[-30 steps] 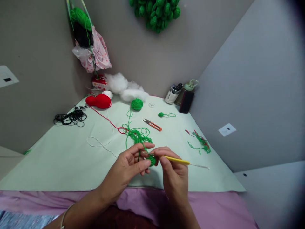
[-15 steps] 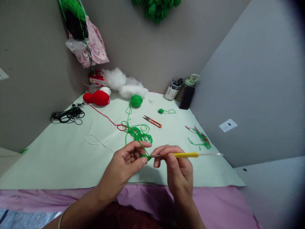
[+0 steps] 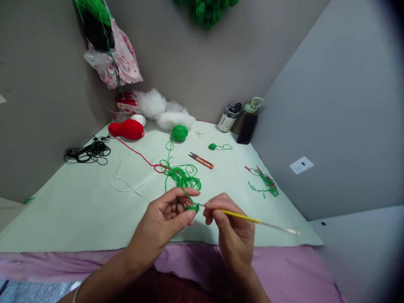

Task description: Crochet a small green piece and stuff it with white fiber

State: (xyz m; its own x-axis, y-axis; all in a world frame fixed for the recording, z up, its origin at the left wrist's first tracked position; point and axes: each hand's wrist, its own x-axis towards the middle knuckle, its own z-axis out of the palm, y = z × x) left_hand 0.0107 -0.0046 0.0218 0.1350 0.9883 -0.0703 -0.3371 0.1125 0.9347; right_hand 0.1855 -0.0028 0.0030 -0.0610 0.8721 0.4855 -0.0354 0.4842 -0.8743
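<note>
Between thumb and fingers, my left hand (image 3: pixel 168 216) pinches a small green crochet piece (image 3: pixel 192 208), partly hidden by the fingers. Green yarn runs over my left index finger from a loose tangle of green yarn (image 3: pixel 183 174) just beyond it. My right hand (image 3: pixel 232 227) is closed round the yellow handle of a crochet hook (image 3: pixel 241 216). The hook's thin metal tip meets the right edge of the crochet piece, while its other metal end points out to the right. Orange thread snips (image 3: pixel 202 160) lie behind the hands.
A green yarn ball (image 3: pixel 179 132), red yarn (image 3: pixel 128 129) and white stuffing (image 3: pixel 164 111) sit at the back. Black cord (image 3: pixel 90 152) lies left, yarn scraps (image 3: pixel 267 183) right. A pen cup (image 3: pixel 226 120) and a phone (image 3: pixel 247 129) stand at the back right. Walls enclose the table (image 3: pixel 78 214).
The crochet hook swung from angled to level and back to a downward slant on its right side. My right hand shifted slightly right, my left hand slightly left. The view tilted a little.
</note>
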